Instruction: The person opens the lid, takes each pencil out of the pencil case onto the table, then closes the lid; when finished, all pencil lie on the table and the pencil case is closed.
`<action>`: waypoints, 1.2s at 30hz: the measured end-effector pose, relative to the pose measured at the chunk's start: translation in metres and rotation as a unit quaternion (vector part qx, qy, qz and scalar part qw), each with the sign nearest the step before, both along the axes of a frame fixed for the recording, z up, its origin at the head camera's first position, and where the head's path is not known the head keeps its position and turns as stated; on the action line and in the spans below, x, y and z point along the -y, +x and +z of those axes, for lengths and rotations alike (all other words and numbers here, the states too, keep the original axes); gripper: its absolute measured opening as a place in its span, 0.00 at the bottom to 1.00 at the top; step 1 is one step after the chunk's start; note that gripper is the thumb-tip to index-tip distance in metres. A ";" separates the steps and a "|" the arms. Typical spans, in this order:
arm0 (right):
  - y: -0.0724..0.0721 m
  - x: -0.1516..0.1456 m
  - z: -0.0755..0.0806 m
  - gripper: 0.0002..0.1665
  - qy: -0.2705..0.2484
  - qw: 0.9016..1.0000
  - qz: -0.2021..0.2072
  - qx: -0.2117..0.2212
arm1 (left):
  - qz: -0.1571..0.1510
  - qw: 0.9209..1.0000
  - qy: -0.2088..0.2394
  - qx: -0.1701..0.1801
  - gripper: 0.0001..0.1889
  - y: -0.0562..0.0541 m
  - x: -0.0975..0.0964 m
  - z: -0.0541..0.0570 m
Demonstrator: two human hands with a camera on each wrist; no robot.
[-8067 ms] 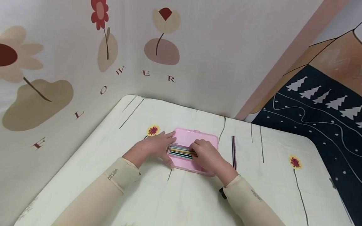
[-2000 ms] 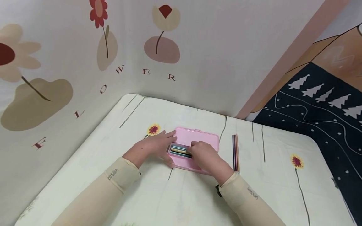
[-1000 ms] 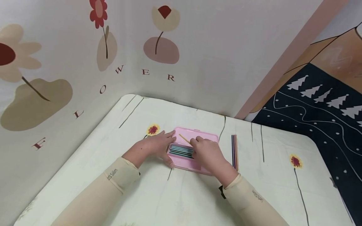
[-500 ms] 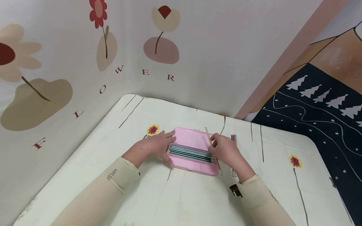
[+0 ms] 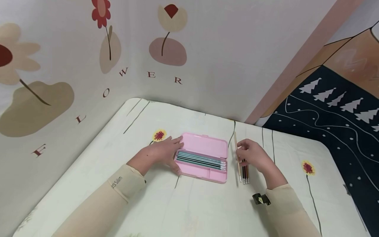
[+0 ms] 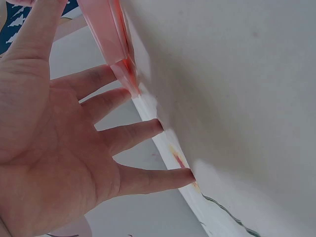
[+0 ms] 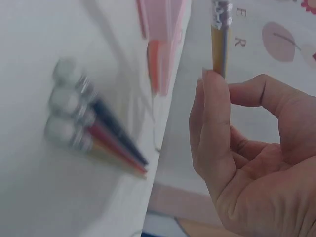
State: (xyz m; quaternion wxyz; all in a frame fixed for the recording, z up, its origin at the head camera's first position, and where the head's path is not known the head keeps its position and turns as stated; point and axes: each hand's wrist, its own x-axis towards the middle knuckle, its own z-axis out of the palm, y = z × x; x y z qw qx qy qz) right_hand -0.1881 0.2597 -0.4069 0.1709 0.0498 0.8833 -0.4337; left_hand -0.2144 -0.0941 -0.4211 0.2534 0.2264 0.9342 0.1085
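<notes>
The head camera looks forward and down from above, farthest back, taking in both sleeved forearms (image 5: 97, 197), the pink case (image 5: 204, 144), the white surface (image 5: 192, 210) and the flowered wall (image 5: 225, 65). The left wrist camera faces the palm of the left hand (image 6: 64, 143) from close by, the surface slanting through its view; the right wrist camera, equally near the right hand (image 7: 247, 153), shares with the head view the held pencil (image 7: 219, 44), the three pencils (image 7: 108, 140) and the case.

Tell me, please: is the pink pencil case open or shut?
Open: its lid lies folded back, exposing green pencils inside.
</notes>
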 end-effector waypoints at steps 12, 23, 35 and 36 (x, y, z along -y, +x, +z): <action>0.002 -0.035 -0.008 0.28 0.025 0.997 -0.057 0.036 | 0.006 1.000 0.006 0.004 0.63 0.002 0.000 0.002; -0.002 -0.046 -0.019 0.26 0.035 0.996 -0.056 0.054 | 0.002 1.000 0.005 0.005 0.63 0.002 0.000 0.003; -0.003 -0.045 -0.023 0.27 0.061 0.995 -0.054 0.058 | 0.019 1.000 0.010 0.019 0.64 0.001 -0.001 0.000; -0.003 -0.045 -0.024 0.26 0.062 0.995 -0.055 0.059 | 0.020 1.000 0.011 0.020 0.64 0.001 -0.001 0.000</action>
